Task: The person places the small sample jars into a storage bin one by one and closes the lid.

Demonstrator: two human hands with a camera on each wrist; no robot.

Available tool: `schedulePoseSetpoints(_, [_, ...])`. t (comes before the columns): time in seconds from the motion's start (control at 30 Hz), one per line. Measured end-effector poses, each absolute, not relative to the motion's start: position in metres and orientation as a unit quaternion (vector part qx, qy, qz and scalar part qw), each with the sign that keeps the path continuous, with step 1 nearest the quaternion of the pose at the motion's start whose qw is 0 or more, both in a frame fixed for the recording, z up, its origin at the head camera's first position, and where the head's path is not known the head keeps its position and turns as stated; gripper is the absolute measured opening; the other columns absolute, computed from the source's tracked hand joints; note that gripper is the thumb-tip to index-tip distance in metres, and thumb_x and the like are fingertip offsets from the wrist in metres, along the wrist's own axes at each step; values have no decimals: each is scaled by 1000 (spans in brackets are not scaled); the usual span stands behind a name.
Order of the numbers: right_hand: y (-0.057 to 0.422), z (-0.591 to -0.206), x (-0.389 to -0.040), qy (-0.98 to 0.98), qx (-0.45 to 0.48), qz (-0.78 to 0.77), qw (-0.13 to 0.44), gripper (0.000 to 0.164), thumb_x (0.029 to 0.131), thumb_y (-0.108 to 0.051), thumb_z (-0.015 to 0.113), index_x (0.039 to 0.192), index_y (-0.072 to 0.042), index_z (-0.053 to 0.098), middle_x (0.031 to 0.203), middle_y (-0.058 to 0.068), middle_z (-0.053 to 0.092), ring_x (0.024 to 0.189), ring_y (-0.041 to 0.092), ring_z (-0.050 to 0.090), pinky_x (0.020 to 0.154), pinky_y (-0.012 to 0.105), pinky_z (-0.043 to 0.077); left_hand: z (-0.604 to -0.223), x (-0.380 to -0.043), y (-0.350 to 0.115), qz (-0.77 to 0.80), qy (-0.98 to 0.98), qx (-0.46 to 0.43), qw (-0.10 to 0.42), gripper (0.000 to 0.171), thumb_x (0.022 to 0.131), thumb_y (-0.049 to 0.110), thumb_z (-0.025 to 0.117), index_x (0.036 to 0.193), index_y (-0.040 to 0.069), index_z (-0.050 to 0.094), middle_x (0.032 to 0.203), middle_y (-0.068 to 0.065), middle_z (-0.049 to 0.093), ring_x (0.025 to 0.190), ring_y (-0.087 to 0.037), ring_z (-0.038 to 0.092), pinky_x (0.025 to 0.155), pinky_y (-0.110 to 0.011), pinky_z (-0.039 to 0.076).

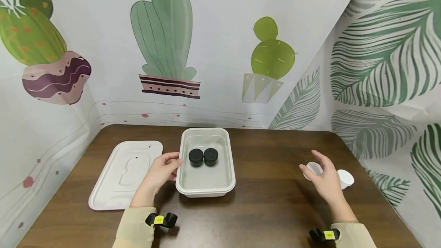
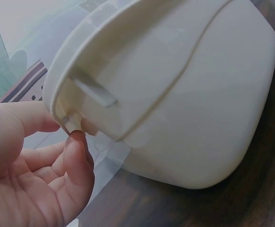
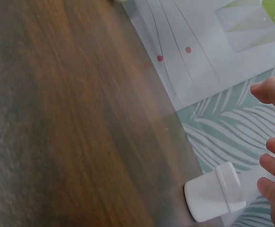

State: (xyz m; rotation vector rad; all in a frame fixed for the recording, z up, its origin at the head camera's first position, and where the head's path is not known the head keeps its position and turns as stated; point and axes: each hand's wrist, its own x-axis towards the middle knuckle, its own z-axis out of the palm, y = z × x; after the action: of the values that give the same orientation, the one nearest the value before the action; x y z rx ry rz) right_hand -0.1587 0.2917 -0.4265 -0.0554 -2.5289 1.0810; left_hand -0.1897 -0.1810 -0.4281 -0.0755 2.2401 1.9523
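Observation:
My left hand (image 1: 161, 173) pinches the left rim of a white rectangular plastic tub (image 1: 206, 181), thumb and fingers at its edge in the left wrist view. Inside the tub, two small round black-topped containers (image 1: 196, 157) stand side by side. Over on the right, my right hand (image 1: 325, 183) hovers with fingers spread and nothing in its grasp. A small white jar (image 1: 314, 168) is just beyond its thumb, partly covered by the hand. Another white jar (image 1: 346, 179) stands to the right of that hand; the right wrist view shows one white jar (image 3: 207, 196) below the fingers.
A white lid (image 1: 125, 173) lies flat on the brown wooden table (image 1: 268, 186), left of the tub and partly behind my left forearm. Behind the table rises a wall covering (image 1: 220, 110) printed with cacti and leaves.

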Motion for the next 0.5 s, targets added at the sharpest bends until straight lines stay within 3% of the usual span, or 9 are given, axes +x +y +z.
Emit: schedulePoseSetpoints(0.5, [304,-432,-158,-885,-63,435,154,79,85,-20,71,144,5,26,146,29,32,133,45,32,106,58,28,-429,-190,-181,642,762,-30,81,43,94,15,56,130,-5,47,100,-20,63,63,-12,60,54,-26,53])
